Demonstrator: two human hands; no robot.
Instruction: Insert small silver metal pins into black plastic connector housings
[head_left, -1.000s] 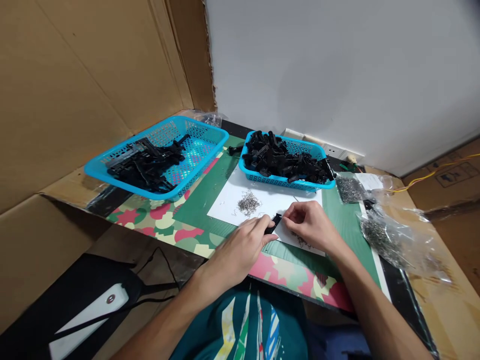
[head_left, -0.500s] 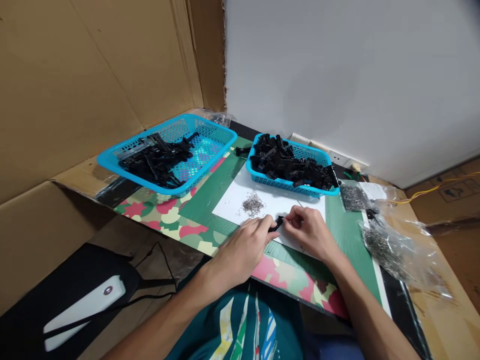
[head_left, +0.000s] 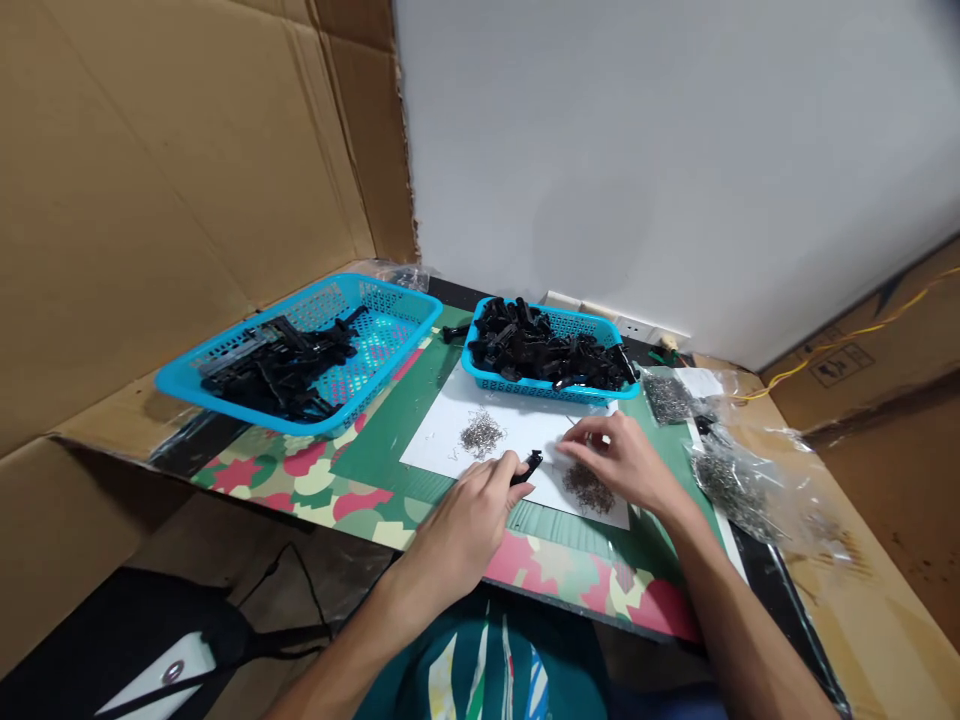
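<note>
My left hand point(head_left: 480, 500) is closed around a small black plastic part point(head_left: 531, 465), whose notched end sticks out past thumb and forefinger. A short gap to the right, my right hand point(head_left: 619, 458) hovers with thumb and forefinger tips pressed together; whatever lies between them is too small to make out. Beneath it, on the white sheet point(head_left: 439, 440), lies a brownish pile of small metal pieces point(head_left: 589, 487), partly covered by the hand. Another heap of small metal pieces point(head_left: 481, 433) sits left of the black part.
A blue basket point(head_left: 551, 385) full of black parts stands behind the sheet. To the left is a larger blue basket point(head_left: 375, 375), partly filled. Plastic bags of metal pieces point(head_left: 731, 490) lie at right. Cardboard point(head_left: 187, 150) and a wall point(head_left: 600, 140) enclose the table.
My right hand has drawn away from the black part to the right, uncovering the second metal pile. My left hand still holds the part. The whole view has shifted a little.
</note>
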